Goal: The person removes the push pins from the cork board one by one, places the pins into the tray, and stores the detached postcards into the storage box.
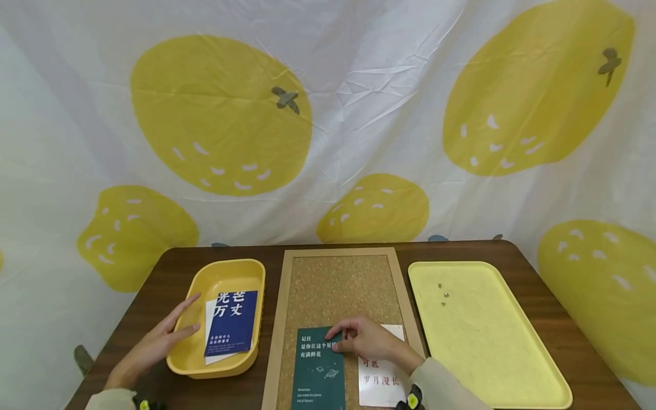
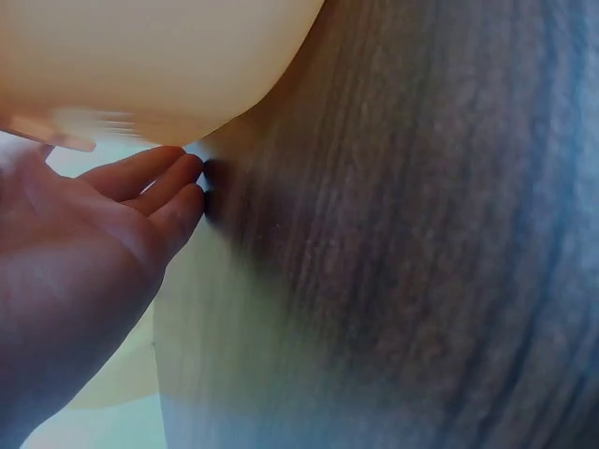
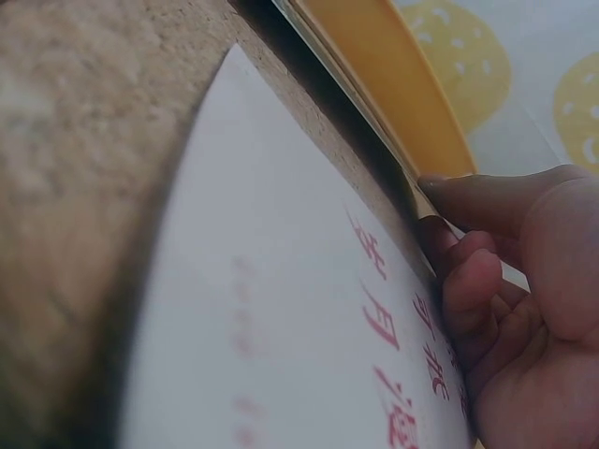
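White type on the green card reads 记住, 是你让这个星, the line's end hidden by my right hand, and 充满鲜花, with small English including “Remember” and “full of flowers.” Red characters on the white card beside it read 可抵 and 岁月漫长. The blue card bears 光芒万丈 above lines too small to read.

Right hand touching green card on corkboard; left hand at yellow bin; tray rightmost.

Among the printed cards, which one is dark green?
The left card on the corkboard; its neighbour is white; the basket holds a blue card over a white one.
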`<state>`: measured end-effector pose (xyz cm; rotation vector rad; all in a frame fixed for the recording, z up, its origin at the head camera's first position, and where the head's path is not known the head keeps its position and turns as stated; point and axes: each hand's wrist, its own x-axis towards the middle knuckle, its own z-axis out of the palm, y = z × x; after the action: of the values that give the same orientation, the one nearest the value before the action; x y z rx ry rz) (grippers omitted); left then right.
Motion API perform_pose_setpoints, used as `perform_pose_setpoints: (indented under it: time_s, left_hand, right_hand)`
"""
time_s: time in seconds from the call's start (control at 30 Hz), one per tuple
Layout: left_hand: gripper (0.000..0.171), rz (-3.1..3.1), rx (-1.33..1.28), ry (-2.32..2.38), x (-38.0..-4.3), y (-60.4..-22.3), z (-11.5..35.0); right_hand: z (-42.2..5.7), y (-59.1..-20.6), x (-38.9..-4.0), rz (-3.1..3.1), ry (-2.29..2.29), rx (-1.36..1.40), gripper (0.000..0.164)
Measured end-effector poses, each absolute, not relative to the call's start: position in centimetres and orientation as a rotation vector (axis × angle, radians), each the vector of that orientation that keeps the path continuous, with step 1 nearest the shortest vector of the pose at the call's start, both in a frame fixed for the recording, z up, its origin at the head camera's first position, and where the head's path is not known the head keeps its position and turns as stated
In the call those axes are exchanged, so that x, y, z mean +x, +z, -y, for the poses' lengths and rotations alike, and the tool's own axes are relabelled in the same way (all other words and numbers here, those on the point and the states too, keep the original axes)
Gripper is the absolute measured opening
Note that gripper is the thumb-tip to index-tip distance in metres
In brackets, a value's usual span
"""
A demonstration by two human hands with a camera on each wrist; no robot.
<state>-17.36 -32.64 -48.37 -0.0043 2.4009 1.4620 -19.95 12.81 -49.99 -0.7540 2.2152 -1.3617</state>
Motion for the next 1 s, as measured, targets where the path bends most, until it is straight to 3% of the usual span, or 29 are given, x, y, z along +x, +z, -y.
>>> perform_pose_setpoints:
  time_s: [1.0]
  left_hand:
    - [0.081, -2.343, -0.004, 1.512, -17.30, -48.57, 32.42]
  right_hand:
    - [-12.60, -49.98, -19.86, -2.251, -1.340, -0.754, 0.018]
